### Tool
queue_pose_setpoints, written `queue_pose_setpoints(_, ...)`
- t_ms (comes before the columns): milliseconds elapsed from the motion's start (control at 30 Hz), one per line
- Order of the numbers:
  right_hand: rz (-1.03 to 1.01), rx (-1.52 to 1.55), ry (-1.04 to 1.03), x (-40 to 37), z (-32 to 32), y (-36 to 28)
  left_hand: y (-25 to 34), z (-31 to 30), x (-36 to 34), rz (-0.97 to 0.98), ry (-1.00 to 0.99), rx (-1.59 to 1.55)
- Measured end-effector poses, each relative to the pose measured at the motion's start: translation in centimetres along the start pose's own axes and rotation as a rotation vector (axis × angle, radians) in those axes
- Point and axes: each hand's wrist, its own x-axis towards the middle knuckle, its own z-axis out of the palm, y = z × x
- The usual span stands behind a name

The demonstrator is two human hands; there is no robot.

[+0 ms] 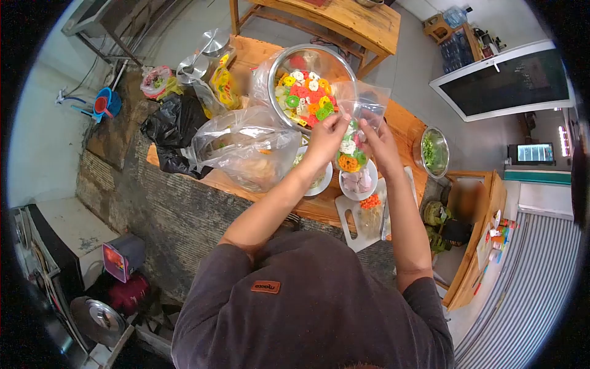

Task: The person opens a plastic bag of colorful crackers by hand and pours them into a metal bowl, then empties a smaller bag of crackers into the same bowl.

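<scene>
My left hand (330,140) and my right hand (382,146) both grip a clear plastic bag (372,97), one on each side, fingers closed on it. Colourful flower-shaped crackers (349,161) in orange, green, white and pink fill its lower part. Just beyond my hands, a large metal bowl (274,92) holds more such crackers (304,92) in red, yellow, green and white. Below the bag, a white bowl (358,195) contains pale pink pieces that look like raw meat. Partly behind my left forearm is another white bowl (321,190).
Left of the metal bowl lie a large clear plastic bag (246,144), a black plastic bag (175,132) and a yellow packet (224,86). A cutting board (351,229) with chopped orange bits and a knife (386,221) is at the near edge. A bowl of chopped greens (435,152) stands right.
</scene>
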Motion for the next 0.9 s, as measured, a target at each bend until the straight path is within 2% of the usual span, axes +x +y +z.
queue_pose_setpoints(100, -0.026, 0.086, -0.054, -0.6, -0.2, -1.4, 2.8, -0.8, -0.7, 0.021, -0.06, 0.035)
queue_pose_setpoints(200, -0.074, 0.111, -0.093, -1.8, 0.3, -4.0, 4.7, -2.2, -0.5, 0.092, -0.202, 0.099)
queue_pose_setpoints(300, -0.129, 0.081, -0.121, -2.4, 0.5, -5.4, 6.0, -2.8, -0.8, 0.188, -0.207, 0.154)
queue_pose_setpoints(467, -0.146, 0.085, -0.24, -2.3, 0.8, -5.8, 7.0, -3.9, -1.1, 0.241, -0.217, 0.167)
queue_pose_setpoints(500, -0.201, 0.056, -0.239, -2.6, 1.4, -6.5, 7.2, -3.9, -1.5, 0.246, -0.202, 0.172)
queue_pose_setpoints(567, -0.256, 0.037, -0.261, -2.8, 2.4, -7.2, 7.7, -4.4, -2.3, 0.373, -0.153, 0.292)
queue_pose_setpoints(633, -0.314, 0.051, -0.173, -2.5, 2.7, -7.3, 10.0, -5.6, -4.6, 0.301, -0.095, 0.278)
queue_pose_setpoints(700, -0.285, 0.063, -0.175, -1.6, 2.4, -6.9, 11.1, -8.7, -5.9, 0.521, 0.172, 0.442)
queue_pose_setpoints(767, -0.318, 0.067, -0.057, -1.3, 2.5, -7.1, 12.1, -11.9, -8.3, 0.673, 0.399, 0.766)
queue_pose_setpoints(833, -0.309, 0.112, -0.096, -1.5, 3.3, -8.0, 11.7, -15.4, -10.0, 0.68, 0.501, 0.998)
queue_pose_setpoints(867, -0.303, 0.152, -0.123, -1.6, 3.8, -8.6, 11.4, -16.3, -11.4, 0.563, 0.502, 1.086)
queue_pose_setpoints(900, -0.299, 0.192, -0.151, -1.7, 4.3, -9.0, 10.7, -17.1, -12.2, 0.558, 0.512, 1.085)
